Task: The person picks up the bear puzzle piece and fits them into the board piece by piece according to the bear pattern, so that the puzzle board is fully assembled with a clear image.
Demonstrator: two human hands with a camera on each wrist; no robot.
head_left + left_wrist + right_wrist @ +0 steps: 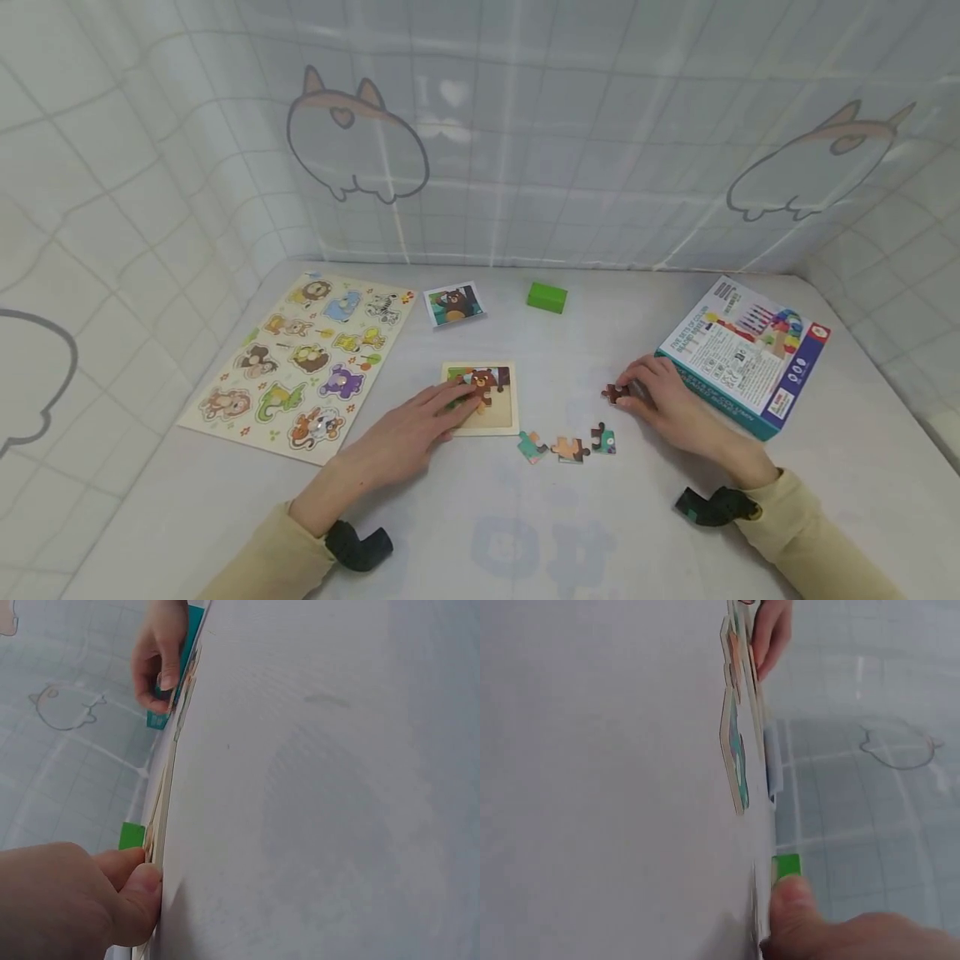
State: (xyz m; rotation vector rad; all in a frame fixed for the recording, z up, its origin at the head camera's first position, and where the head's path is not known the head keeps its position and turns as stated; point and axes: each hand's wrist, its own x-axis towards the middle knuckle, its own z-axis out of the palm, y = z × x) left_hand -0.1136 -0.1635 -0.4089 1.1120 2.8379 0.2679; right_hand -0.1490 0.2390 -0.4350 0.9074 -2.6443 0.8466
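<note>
In the head view my left hand [415, 429] lies over the left part of a small wooden puzzle tray [492, 430]. Its extended fingers rest on the fitted bear pieces [487, 382]. The left wrist view shows the thumb against the tray's near edge. Between thumb and fingers, my right hand [667, 404] pinches a dark brown puzzle piece [614, 394] at table level. Loose on the cloth between the hands are a teal piece [532, 447], an orange-and-brown piece [571, 450] and a teal-and-brown piece [603, 439].
A large animal puzzle board [300, 360] lies at the left. Behind the tray are a bear picture card [454, 304] and a green block [547, 297]. A blue-and-white box [738, 354] stands just beyond the right hand. Patterned cloth walls [540, 150] enclose the back and sides.
</note>
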